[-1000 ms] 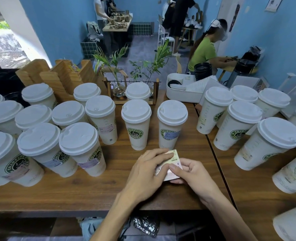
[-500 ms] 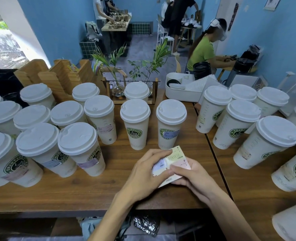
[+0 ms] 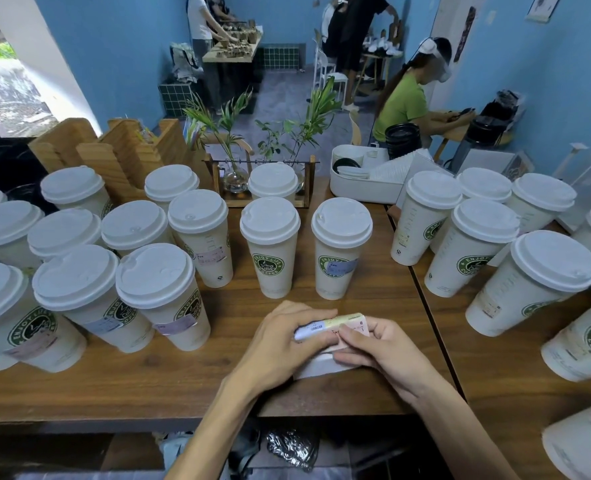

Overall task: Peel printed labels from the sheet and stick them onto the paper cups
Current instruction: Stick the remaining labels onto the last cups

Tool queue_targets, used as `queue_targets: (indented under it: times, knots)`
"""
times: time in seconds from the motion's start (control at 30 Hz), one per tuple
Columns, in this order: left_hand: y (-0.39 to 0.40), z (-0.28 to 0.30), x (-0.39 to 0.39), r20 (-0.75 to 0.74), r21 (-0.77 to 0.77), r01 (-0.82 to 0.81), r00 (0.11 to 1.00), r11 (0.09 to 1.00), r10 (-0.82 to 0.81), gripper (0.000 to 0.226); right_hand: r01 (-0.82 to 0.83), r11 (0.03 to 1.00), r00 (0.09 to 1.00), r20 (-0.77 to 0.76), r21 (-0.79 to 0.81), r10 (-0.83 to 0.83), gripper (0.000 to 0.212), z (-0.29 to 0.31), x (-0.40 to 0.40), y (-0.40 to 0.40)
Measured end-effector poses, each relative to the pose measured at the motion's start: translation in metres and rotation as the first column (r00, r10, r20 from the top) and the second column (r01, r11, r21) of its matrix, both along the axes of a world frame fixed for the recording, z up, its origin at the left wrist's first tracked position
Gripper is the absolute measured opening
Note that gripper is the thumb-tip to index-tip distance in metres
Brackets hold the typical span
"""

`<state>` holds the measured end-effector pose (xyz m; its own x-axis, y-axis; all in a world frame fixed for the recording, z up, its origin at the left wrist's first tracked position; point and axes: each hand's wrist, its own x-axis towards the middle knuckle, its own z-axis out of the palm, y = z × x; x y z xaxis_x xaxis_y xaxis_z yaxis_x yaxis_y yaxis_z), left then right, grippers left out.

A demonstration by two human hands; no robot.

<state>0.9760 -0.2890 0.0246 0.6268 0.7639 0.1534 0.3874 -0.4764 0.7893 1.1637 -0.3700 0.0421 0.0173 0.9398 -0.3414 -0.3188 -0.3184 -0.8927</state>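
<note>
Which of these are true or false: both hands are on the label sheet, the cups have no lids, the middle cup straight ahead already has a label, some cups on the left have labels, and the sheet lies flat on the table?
1. Both the left hand and the right hand hold the label sheet. True.
2. The cups have no lids. False: every cup in view wears a white lid.
3. The middle cup already has a label. False: only its green logo shows; the cup to its right has one.
4. The near-left cup has a label. True.
5. The sheet lies flat on the wooden table. False: it is held in the hands.
</note>
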Motion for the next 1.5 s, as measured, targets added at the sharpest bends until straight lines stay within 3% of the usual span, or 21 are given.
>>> queue_targets:
  times: [0.17, 0.3, 0.4, 0.87, 1.07, 1.27, 1.5]
  knots:
    - [0.0, 0.01, -0.002, -0.017, 0.055, -0.005, 1.0, 0.998, 0.005, 0.028, 0.008, 0.997, 0.981, 0.193, 0.072, -0.022, 0.023, -0.004, -0.005, 0.0]
    - [0.001, 0.014, 0.005, 0.082, 0.106, -0.04, 0.996, 0.994, 0.031, 0.023, -0.022, 0.993, 0.958, 0.286, 0.115, -0.012, 0.01, -0.007, -0.007, 0.0]
    - [-0.001, 0.018, 0.012, 0.115, 0.126, -0.061, 0.992, 0.99, 0.046, 0.023, -0.044, 0.993, 0.931, 0.364, 0.11, 0.001, 0.013, -0.009, -0.009, 0.0]
    - [-0.001, 0.019, 0.014, 0.09, 0.081, -0.011, 0.996, 0.997, 0.004, 0.008, -0.093, 0.983, 0.921, 0.39, 0.159, 0.025, 0.016, -0.005, -0.009, -0.003]
    - [0.0, 0.017, 0.015, 0.13, 0.052, -0.03, 0.991, 0.998, 0.023, 0.012, -0.095, 0.983, 0.915, 0.402, 0.155, 0.025, 0.011, -0.01, -0.008, -0.002]
    - [-0.004, 0.018, 0.021, 0.166, 0.105, -0.061, 0.985, 0.993, 0.043, 0.016, -0.127, 0.983, 0.838, 0.544, 0.136, 0.033, 0.021, -0.014, -0.006, 0.0]
    - [-0.003, 0.016, 0.02, 0.153, 0.103, -0.041, 0.988, 0.994, 0.025, 0.016, -0.124, 0.985, 0.85, 0.525, 0.12, 0.043, 0.014, -0.015, -0.006, -0.001]
